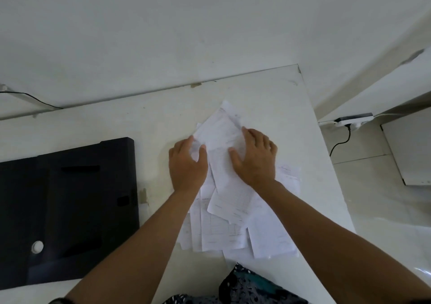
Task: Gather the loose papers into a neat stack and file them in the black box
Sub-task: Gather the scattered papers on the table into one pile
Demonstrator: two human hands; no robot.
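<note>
We see a white table [268,89] set against a plain white wall [163,23]. Right of its right edge, a pale tiled floor [373,198] carries a white power strip [352,120] with a black cable [339,144].

A white table [268,89] carries scattered papers [224,229] and a black box [70,205].

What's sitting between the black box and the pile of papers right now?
Only bare white table lies between the black box and the papers; the left hand rests on the pile's near edge. Head view.
</note>
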